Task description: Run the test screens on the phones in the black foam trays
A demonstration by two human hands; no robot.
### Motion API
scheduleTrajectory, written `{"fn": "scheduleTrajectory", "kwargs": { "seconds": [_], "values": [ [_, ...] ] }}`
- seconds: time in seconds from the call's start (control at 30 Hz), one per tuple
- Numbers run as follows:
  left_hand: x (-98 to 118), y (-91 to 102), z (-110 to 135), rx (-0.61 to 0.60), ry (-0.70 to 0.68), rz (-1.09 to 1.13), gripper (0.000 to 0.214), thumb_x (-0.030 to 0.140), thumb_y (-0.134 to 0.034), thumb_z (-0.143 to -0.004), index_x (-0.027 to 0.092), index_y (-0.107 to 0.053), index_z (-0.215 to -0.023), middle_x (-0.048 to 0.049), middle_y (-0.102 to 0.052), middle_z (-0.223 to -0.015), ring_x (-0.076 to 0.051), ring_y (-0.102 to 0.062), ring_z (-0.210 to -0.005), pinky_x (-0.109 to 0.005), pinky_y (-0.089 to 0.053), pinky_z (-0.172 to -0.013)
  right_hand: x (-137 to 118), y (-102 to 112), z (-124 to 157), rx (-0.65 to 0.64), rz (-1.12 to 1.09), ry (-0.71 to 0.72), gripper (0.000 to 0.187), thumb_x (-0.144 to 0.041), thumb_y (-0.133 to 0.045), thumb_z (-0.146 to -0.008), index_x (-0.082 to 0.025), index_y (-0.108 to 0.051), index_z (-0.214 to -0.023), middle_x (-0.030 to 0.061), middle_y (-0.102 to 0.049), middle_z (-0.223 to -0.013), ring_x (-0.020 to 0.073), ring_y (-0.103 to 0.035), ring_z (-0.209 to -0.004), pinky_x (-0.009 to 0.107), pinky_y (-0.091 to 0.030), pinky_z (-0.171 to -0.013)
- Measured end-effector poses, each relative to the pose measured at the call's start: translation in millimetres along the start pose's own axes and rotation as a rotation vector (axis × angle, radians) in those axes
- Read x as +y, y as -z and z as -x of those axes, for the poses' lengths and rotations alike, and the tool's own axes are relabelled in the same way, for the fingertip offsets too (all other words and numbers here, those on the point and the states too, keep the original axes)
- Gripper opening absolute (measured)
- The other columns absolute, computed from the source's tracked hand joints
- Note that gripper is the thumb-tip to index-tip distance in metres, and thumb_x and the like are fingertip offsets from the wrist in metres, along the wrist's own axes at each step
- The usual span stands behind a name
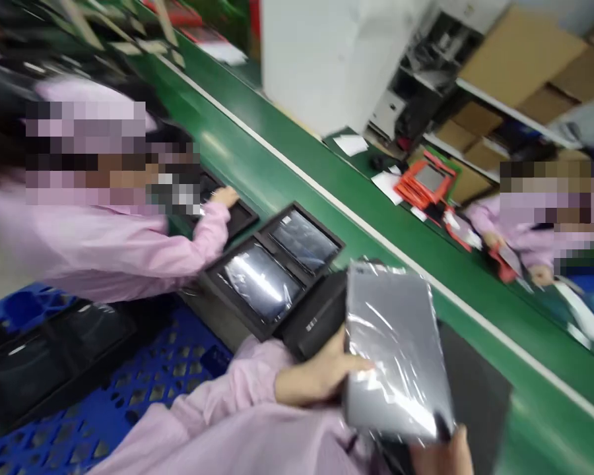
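A grey tablet (396, 349) in clear plastic wrap is held up in front of my body, its smooth back facing me. My left hand (321, 376) grips its left edge, with the thumb lying on the wrapped surface. At the lower right corner my right hand (443, 455) holds the tablet from below; most of its fingers are hidden. Behind the tablet lies a dark flat sheet or pad (480, 389). Left of it sits a black case-like item (319, 316), beside a black tray (264, 333) holding two wrapped tablets (262, 280) in separate compartments.
A green conveyor belt (376, 264) with a white line crosses diagonally. A co-worker in a pink sleeve (212, 224) works at the left; another person's hand (542, 274) shows at the right. Blue plastic pallets (173, 369) carry black trays (59, 363). Orange cases (426, 178) lie across the belt.
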State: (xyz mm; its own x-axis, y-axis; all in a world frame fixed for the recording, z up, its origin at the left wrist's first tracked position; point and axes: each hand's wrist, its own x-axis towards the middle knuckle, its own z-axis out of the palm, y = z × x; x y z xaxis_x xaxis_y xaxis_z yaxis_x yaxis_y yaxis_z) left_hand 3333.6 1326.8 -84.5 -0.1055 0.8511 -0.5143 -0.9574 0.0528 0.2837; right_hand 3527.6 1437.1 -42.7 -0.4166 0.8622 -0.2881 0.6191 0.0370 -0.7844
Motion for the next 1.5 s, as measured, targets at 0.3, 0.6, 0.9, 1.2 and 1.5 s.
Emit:
{"fn": "scheduleTrajectory", "kwargs": {
  "seconds": [0.3,0.6,0.9,1.2,1.5],
  "values": [
    [-5,28.2,11,-0.055,0.034,-0.198,0.062,0.023,-0.091,-0.046,0.019,-0.070,-0.105,-0.0043,-0.079,-0.091,-0.023,-0.070,-0.082,-0.033,-0.054,-0.075,-20,2,-8,0.370,0.026,0.218,0.059,-0.078,-0.078,-0.074,-0.026,-0.083,-0.104,0.0114,-0.081,-0.113,0.0300,-0.075,-0.100,0.043,-0.064,-0.086],
    [2,57.6,28,0.011,-0.136,-0.503,0.069,0.036,-0.096,-0.056,0.019,-0.075,-0.119,-0.0109,-0.079,-0.119,-0.036,-0.069,-0.119,-0.045,-0.054,-0.106,-26,-27,-25,0.493,0.132,0.458,0.027,-0.050,-0.080,-0.085,-0.024,-0.083,-0.091,0.0098,-0.081,-0.103,0.0206,-0.068,-0.070,0.034,-0.058,-0.061],
    [9,40.1,31,0.129,-0.043,-0.510,0.070,0.034,-0.091,-0.054,0.017,-0.073,-0.120,-0.0113,-0.080,-0.114,-0.035,-0.072,-0.113,-0.042,-0.056,-0.100,-61,-12,21,-0.241,-0.016,0.724,0.043,-0.035,-0.071,-0.098,-0.024,-0.059,-0.058,-0.0039,-0.068,-0.059,0.0087,-0.059,-0.047,0.019,-0.045,-0.046],
    [10,29.1,31,0.164,-0.016,-0.457,0.072,0.031,-0.094,-0.051,0.019,-0.074,-0.119,-0.0097,-0.082,-0.110,-0.033,-0.076,-0.106,-0.037,-0.061,-0.088,-10,10,32,0.203,-0.213,0.082,0.050,-0.069,-0.086,-0.074,-0.027,-0.074,-0.099,0.0016,-0.067,-0.079,0.0145,-0.052,-0.060,0.026,-0.044,-0.053],
    [6,14.4,59,0.098,0.042,-0.578,0.063,0.048,-0.092,-0.062,0.019,-0.077,-0.116,-0.0122,-0.080,-0.123,-0.035,-0.072,-0.122,-0.041,-0.057,-0.107,12,-26,44,0.097,-0.329,-0.187,0.075,-0.091,-0.078,-0.062,-0.023,-0.046,-0.058,-0.0092,-0.027,-0.050,0.0073,-0.024,-0.045,0.023,-0.025,-0.043]
  ]
}}
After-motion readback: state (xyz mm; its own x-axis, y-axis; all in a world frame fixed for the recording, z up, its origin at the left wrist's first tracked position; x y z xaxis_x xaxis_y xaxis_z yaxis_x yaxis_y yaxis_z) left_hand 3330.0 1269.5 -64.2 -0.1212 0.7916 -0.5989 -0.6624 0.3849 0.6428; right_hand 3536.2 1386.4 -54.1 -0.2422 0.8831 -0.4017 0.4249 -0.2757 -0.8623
